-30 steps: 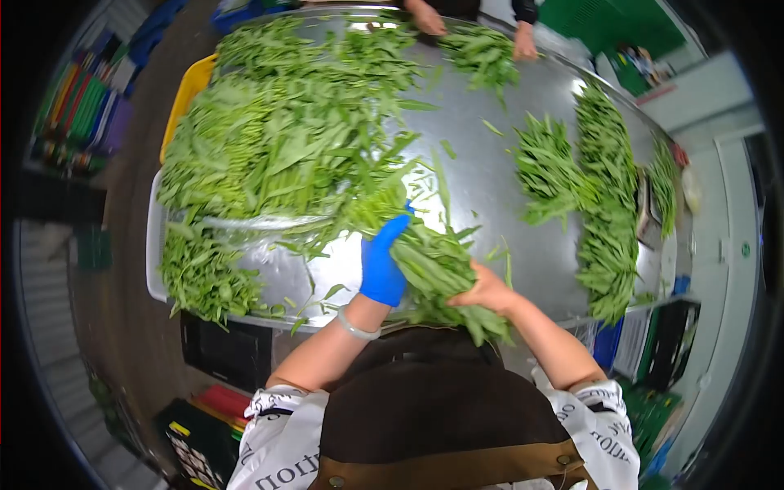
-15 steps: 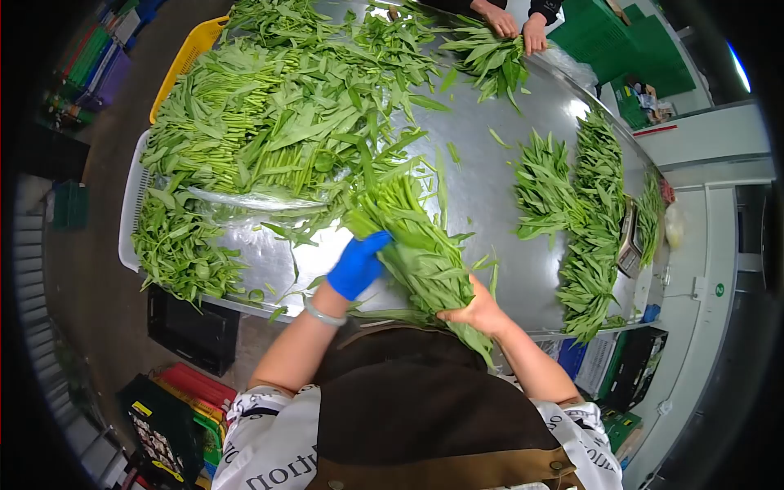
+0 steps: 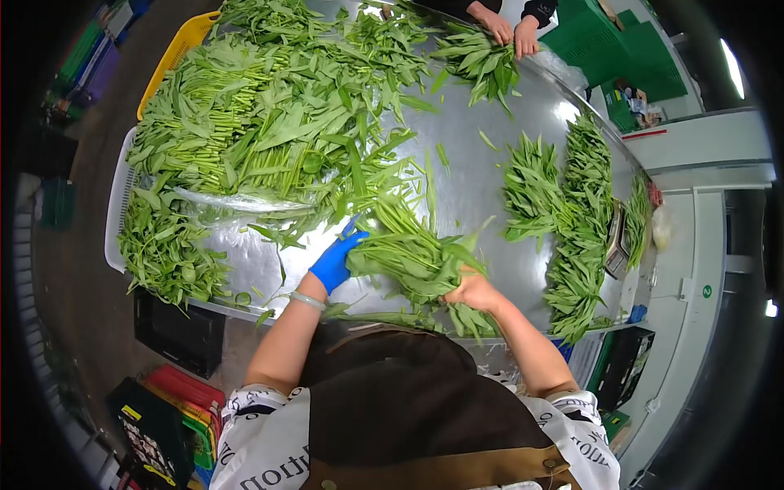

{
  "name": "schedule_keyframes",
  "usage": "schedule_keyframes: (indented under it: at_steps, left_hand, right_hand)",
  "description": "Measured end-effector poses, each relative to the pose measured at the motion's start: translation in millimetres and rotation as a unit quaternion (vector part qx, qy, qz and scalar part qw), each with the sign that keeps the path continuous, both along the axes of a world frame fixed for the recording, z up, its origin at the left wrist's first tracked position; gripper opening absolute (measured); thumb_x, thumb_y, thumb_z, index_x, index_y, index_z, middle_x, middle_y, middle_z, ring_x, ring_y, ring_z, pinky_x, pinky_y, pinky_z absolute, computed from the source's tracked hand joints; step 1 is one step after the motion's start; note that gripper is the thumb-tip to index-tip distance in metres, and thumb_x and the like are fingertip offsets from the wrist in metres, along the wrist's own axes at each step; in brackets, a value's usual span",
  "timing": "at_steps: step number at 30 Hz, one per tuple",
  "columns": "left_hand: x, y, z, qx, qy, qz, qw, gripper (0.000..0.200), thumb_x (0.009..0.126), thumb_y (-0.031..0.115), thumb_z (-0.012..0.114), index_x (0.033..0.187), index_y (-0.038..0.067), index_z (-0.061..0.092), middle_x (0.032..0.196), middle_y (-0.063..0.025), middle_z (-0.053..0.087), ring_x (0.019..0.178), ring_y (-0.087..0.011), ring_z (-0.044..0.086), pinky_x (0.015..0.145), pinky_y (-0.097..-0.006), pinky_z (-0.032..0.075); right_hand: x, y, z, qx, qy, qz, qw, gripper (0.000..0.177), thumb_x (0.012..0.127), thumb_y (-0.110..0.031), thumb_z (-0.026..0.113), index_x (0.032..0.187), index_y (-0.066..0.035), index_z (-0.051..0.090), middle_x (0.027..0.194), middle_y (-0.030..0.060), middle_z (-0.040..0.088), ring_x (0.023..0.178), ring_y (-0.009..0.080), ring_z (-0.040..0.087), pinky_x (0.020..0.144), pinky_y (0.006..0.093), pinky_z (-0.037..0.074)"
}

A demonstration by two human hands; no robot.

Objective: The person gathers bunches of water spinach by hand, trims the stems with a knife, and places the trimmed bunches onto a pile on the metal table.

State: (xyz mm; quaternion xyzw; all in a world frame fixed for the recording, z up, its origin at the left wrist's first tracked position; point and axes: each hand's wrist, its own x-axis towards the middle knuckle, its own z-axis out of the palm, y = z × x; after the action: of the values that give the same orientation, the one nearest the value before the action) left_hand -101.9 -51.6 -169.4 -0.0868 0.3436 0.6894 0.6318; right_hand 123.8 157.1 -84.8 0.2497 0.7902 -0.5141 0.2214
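As it slid nearer: blue-gloved left hand, spread flat against the long green leafy-stalk bundle.
Other side: bare right hand closed round the stems.
Bundle: tighter now, likely evened, on shiny steel table, clear of loose green leaf heap.

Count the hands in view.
4: gloved left hand and bare right hand on the near bunch; co-worker's hands at the table's far edge.
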Motion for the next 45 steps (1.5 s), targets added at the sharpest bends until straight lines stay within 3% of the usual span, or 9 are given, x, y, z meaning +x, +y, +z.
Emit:
schedule_keyframes:
  at_steps: [6, 10, 16, 22, 25, 30, 32, 43, 45]
  left_hand:
    - [-13, 7, 36, -0.066, 0.254, -0.105, 0.959, 0.032, 0.084, 0.01, 0.064, 0.114, 0.0, 0.059, 0.105, -0.0093, 0.065, 0.099, -0.0178, 0.061, 0.083, -0.0282, 0.049]
    - [-64, -19, 7, -0.097, 0.191, 0.143, 0.966, 0.029, 0.084, 0.009, 0.059, 0.112, 0.002, 0.061, 0.099, -0.0083, 0.064, 0.089, -0.0171, 0.061, 0.076, -0.0261, 0.051]
    - [2, 11, 75, 0.112, 0.42, -0.076, 0.897, 0.043, 0.08, 0.008, 0.064, 0.121, -0.001, 0.058, 0.107, -0.0085, 0.065, 0.095, -0.016, 0.06, 0.087, -0.0277, 0.048]
    - [-80, -13, 77, -0.049, 0.214, 0.151, 0.964, 0.039, 0.082, 0.014, 0.068, 0.117, 0.0, 0.06, 0.098, -0.0092, 0.067, 0.083, -0.0152, 0.064, 0.076, -0.0258, 0.052]
    - [-63, -4, 77, 0.03, 0.279, -0.087, 0.956, 0.052, 0.081, 0.011, 0.067, 0.13, 0.001, 0.05, 0.116, -0.0103, 0.061, 0.104, -0.0187, 0.059, 0.09, -0.0317, 0.05]
    - [3, 20, 68, 0.067, 0.64, -0.082, 0.761, 0.044, 0.084, 0.014, 0.066, 0.125, 0.001, 0.056, 0.115, -0.0102, 0.062, 0.099, -0.0185, 0.058, 0.089, -0.0311, 0.047]
    - [-26, 16, 67, -0.023, 0.324, -0.078, 0.943, 0.037, 0.085, 0.013, 0.064, 0.12, 0.0, 0.059, 0.105, -0.0093, 0.065, 0.088, -0.0155, 0.061, 0.08, -0.0283, 0.05]
    - [10, 4, 6, -0.074, 0.534, -0.144, 0.83, 0.023, 0.084, 0.005, 0.062, 0.106, -0.001, 0.061, 0.095, -0.0066, 0.067, 0.081, -0.0126, 0.062, 0.073, -0.0283, 0.051]
    - [-20, 15, 68, -0.063, 0.301, -0.003, 0.952, 0.019, 0.085, 0.008, 0.063, 0.102, 0.001, 0.063, 0.089, -0.0053, 0.066, 0.078, -0.0144, 0.063, 0.072, -0.0281, 0.051]
  right_hand:
    - [-6, 14, 75, 0.085, -0.043, -0.084, 0.992, 0.086, 0.064, -0.003, 0.073, 0.141, -0.008, 0.035, 0.112, 0.0075, 0.063, 0.103, 0.0176, 0.058, 0.092, 0.0306, 0.044]
    - [15, 13, 92, 0.029, 0.0, -0.129, 0.991, 0.089, 0.062, 0.0, 0.073, 0.142, -0.005, 0.034, 0.125, 0.0103, 0.056, 0.113, 0.0168, 0.053, 0.098, 0.0313, 0.041]
    - [-2, -11, 102, 0.074, -0.043, -0.115, 0.99, 0.089, 0.062, -0.001, 0.073, 0.142, -0.007, 0.035, 0.119, 0.0116, 0.06, 0.108, 0.0174, 0.056, 0.097, 0.0315, 0.041]
    - [32, -5, 110, 0.025, 0.03, -0.174, 0.984, 0.09, 0.06, -0.003, 0.075, 0.141, -0.007, 0.036, 0.124, 0.0127, 0.056, 0.111, 0.0183, 0.054, 0.098, 0.0321, 0.041]
    - [27, -7, 109, 0.036, 0.009, -0.142, 0.989, 0.091, 0.059, -0.004, 0.075, 0.141, -0.007, 0.035, 0.127, 0.013, 0.055, 0.114, 0.0216, 0.054, 0.101, 0.033, 0.039]
    - [7, -19, 118, 0.058, -0.012, -0.105, 0.993, 0.095, 0.058, -0.004, 0.076, 0.142, -0.009, 0.032, 0.128, 0.016, 0.056, 0.118, 0.0303, 0.054, 0.102, 0.0367, 0.04]
    - [13, -15, 129, 0.078, -0.022, -0.114, 0.99, 0.095, 0.058, -0.003, 0.075, 0.143, -0.009, 0.032, 0.125, 0.0165, 0.057, 0.118, 0.0309, 0.055, 0.102, 0.0366, 0.04]
    - [13, -24, 130, 0.314, 0.023, 0.09, 0.945, 0.092, 0.054, 0.001, 0.071, 0.139, -0.011, 0.037, 0.107, 0.0218, 0.063, 0.09, 0.0401, 0.062, 0.074, 0.0428, 0.052]
    - [18, -23, 133, 0.341, 0.043, 0.066, 0.937, 0.092, 0.052, 0.002, 0.07, 0.138, -0.011, 0.039, 0.103, 0.0209, 0.064, 0.086, 0.0393, 0.062, 0.071, 0.044, 0.052]
